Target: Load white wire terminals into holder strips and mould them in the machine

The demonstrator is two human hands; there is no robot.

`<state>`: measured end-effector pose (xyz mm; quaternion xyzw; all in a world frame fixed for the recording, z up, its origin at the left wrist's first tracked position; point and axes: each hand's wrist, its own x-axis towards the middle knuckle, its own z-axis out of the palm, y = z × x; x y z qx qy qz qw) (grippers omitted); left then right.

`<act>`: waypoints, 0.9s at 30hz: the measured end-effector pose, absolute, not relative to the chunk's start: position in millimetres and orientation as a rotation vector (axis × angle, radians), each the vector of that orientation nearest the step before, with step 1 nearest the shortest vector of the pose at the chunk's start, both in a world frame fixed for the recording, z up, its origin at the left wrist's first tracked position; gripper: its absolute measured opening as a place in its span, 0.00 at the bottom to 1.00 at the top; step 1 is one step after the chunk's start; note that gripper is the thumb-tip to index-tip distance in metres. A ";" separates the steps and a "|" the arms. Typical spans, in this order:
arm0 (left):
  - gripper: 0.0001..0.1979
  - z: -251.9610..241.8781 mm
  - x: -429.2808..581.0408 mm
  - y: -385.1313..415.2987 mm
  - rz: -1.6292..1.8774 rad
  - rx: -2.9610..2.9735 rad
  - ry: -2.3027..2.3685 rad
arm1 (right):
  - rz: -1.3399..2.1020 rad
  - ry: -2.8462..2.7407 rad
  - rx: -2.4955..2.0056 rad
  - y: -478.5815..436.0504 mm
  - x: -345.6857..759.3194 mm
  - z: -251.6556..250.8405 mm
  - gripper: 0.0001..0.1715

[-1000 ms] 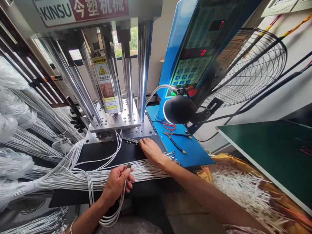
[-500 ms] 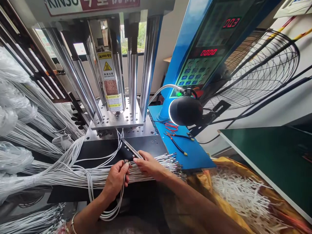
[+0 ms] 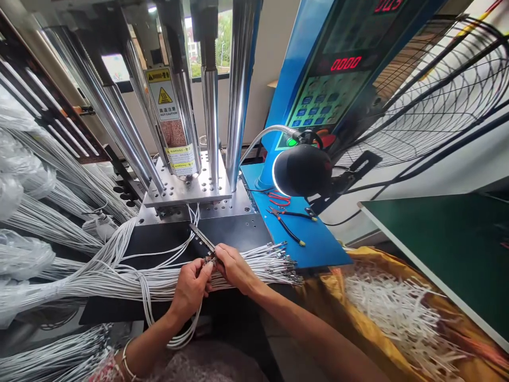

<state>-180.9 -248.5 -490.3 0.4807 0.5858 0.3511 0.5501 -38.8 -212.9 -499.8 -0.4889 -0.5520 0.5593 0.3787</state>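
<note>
My left hand [image 3: 188,289] is closed in a pinch on the ends of a few white cables [image 3: 190,337], which loop down below the wrist. Small metal pieces show at its fingertips. My right hand [image 3: 235,269] grips a narrow metal bar [image 3: 202,239] with small notches along one edge, tilted up to the left. Both hands' fingertips meet at the bar's lower end, so the exact contact there is hidden. Under the hands lies a thick bundle of white cables [image 3: 159,289], its metal-tipped ends [image 3: 284,265] pointing right.
A press with steel columns [image 3: 242,95] and a drilled plate [image 3: 191,193] stands ahead; white cables run out from under the plate. To the right are a black lamp [image 3: 304,171], pliers [image 3: 287,227], a fan [image 3: 445,101] and a yellow sack [image 3: 338,297] of white scraps [image 3: 397,313].
My right hand has shifted left and closer to my left hand, bringing the bar's lower end to the cable ends. The camera view has tilted down slightly.
</note>
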 end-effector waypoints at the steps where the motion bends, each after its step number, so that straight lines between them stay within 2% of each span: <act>1: 0.20 -489.3 -180.7 -248.1 0.824 1.114 1.393 | 1.430 -1.411 -1.251 -213.0 -38.9 -500.3 0.18; 13: 0.18 -488.3 -181.7 -245.9 0.814 0.994 1.329 | 1.405 -1.584 -1.261 -216.3 -38.2 -504.0 0.18; 18: 0.19 -485.2 -194.1 -237.4 0.741 1.062 1.299 | 1.595 -1.401 -1.179 -213.5 -37.9 -504.8 0.17; 22: 0.21 -483.8 -207.0 -232.4 0.871 1.138 1.438 | 1.777 -1.106 -1.149 -214.0 -37.2 -500.6 0.16; 27: 0.21 -485.0 -203.8 -237.7 0.813 1.117 1.373 | 1.821 -1.108 -1.104 -215.5 -37.4 -500.5 0.18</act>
